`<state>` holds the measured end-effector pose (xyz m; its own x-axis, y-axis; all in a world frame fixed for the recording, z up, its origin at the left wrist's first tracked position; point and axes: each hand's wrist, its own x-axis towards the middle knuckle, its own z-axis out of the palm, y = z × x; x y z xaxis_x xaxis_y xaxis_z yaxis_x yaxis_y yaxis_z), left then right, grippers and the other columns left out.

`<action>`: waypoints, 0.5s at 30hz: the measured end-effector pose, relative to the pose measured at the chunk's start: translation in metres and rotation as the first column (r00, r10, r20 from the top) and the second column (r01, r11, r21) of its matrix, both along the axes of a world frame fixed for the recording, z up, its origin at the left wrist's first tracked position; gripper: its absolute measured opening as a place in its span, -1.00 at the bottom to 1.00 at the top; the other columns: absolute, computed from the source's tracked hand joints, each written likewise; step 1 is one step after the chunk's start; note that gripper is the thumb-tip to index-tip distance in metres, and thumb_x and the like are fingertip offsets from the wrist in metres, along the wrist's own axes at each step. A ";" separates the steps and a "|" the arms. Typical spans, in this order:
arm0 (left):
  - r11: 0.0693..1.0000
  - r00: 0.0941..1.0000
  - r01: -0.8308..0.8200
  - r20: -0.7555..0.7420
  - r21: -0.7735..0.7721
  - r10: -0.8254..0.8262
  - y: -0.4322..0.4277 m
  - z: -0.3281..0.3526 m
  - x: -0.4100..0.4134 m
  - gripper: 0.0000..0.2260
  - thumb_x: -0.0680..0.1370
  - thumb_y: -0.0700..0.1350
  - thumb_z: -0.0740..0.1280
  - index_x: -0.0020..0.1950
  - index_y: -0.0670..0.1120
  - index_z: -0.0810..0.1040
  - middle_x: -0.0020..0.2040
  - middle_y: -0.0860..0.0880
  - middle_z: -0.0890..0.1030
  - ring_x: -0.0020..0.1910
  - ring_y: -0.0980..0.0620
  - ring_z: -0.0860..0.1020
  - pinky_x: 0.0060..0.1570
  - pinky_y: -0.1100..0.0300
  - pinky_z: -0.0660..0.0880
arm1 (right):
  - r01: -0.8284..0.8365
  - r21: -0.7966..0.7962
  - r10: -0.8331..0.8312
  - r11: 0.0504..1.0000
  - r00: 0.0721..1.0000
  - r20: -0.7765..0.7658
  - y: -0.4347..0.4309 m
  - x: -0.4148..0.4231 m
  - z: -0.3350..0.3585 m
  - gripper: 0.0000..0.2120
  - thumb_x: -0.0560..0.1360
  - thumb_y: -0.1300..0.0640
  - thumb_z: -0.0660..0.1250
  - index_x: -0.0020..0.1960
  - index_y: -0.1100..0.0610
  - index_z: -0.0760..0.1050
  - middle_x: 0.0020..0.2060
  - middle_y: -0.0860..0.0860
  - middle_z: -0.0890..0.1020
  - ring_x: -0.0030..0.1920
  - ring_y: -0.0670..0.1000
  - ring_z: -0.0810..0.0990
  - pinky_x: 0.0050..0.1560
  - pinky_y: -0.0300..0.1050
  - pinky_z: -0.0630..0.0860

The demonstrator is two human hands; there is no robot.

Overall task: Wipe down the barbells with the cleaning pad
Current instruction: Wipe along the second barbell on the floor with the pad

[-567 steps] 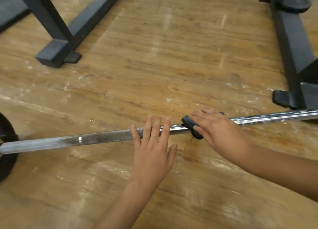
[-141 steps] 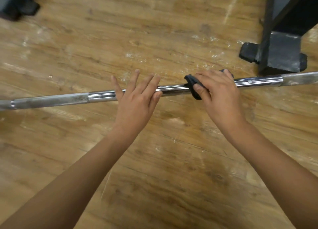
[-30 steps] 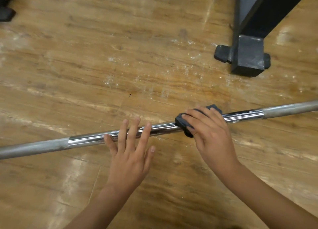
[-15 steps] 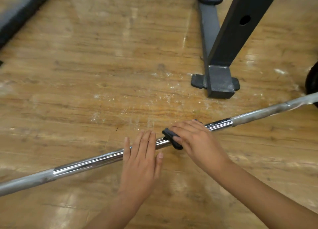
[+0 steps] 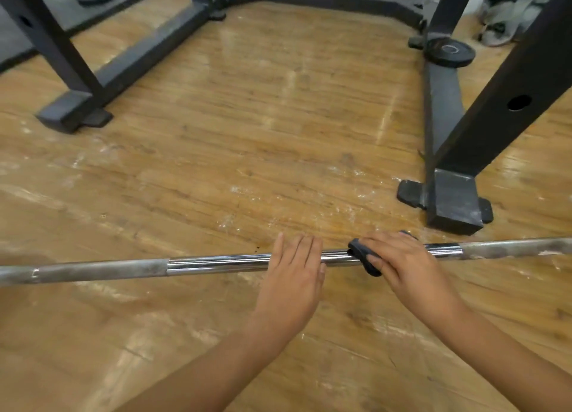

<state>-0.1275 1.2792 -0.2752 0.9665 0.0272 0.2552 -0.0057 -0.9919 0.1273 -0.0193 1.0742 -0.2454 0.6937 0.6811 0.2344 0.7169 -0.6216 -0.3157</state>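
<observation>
A long steel barbell (image 5: 216,263) lies across the wooden floor from left to right, shiny in its middle and dull grey toward both ends. My left hand (image 5: 292,275) rests flat on the bar's middle with straight fingers laid over it. Just to its right, my right hand (image 5: 402,263) presses a dark cleaning pad (image 5: 360,255) wrapped over the bar, fingers curled round the pad. Most of the pad is hidden under that hand.
A black rack's foot (image 5: 453,201) stands close behind the bar at the right, its slanted upright (image 5: 507,102) rising above. A second rack foot (image 5: 71,117) sits at the far left. A black weight plate (image 5: 450,52) lies at the back right, near grey cloth (image 5: 510,12).
The view has tilted up, so more of the rack and back of the room shows. The bar now appears nearly level. Both hands stay on the bar, close together.
</observation>
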 end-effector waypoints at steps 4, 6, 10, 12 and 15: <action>1.000 1.000 0.000 -0.023 0.030 0.001 0.008 0.000 0.012 -0.57 0.68 -0.02 0.03 0.45 -0.15 0.48 0.30 -0.08 0.59 0.36 -0.08 0.51 0.55 -0.11 0.17 | -0.034 0.004 0.034 0.999 0.998 0.048 0.000 0.011 -0.006 -0.66 0.60 0.01 0.19 0.21 0.10 0.64 0.15 -0.04 0.67 0.14 0.05 0.62 0.25 -0.17 0.31; 0.999 0.999 -0.003 -0.038 0.032 0.004 0.011 0.002 0.016 -0.56 0.68 -0.02 0.02 0.45 -0.14 0.49 0.30 -0.06 0.60 0.35 -0.05 0.52 0.52 -0.09 0.23 | 0.010 0.022 -0.011 1.000 0.998 0.066 -0.003 0.016 -0.010 -0.66 0.59 0.02 0.21 0.22 0.10 0.65 0.16 -0.03 0.67 0.16 0.07 0.62 0.28 -0.15 0.30; 1.000 0.999 -0.018 -0.042 0.004 0.018 0.013 0.004 0.024 -0.56 0.68 -0.01 -0.01 0.43 -0.13 0.48 0.28 -0.05 0.60 0.34 -0.05 0.53 0.50 -0.11 0.27 | 0.106 0.121 -0.119 0.987 0.987 0.104 0.020 0.012 -0.018 -0.68 0.57 0.05 0.24 0.15 0.16 0.68 0.09 0.03 0.70 0.12 0.14 0.62 0.24 0.01 0.36; 1.000 0.999 -0.022 -0.049 0.017 0.023 0.013 0.005 0.028 -0.55 0.67 -0.01 -0.01 0.42 -0.13 0.49 0.27 -0.05 0.60 0.32 -0.07 0.54 0.49 -0.13 0.30 | 0.050 0.091 -0.065 0.995 0.983 0.173 0.034 0.007 -0.021 -0.73 0.50 0.12 0.32 0.12 0.17 0.69 0.06 0.04 0.70 0.10 0.12 0.61 0.21 0.02 0.37; 0.998 0.998 -0.029 -0.059 0.055 0.032 0.017 0.006 0.029 -0.54 0.66 -0.01 -0.01 0.43 -0.11 0.49 0.28 -0.04 0.61 0.32 -0.05 0.55 0.48 -0.16 0.30 | 0.018 0.054 -0.025 0.998 0.989 0.144 0.027 0.014 -0.018 -0.69 0.48 0.15 0.33 0.18 0.15 0.67 0.12 0.02 0.69 0.15 0.12 0.62 0.24 0.06 0.42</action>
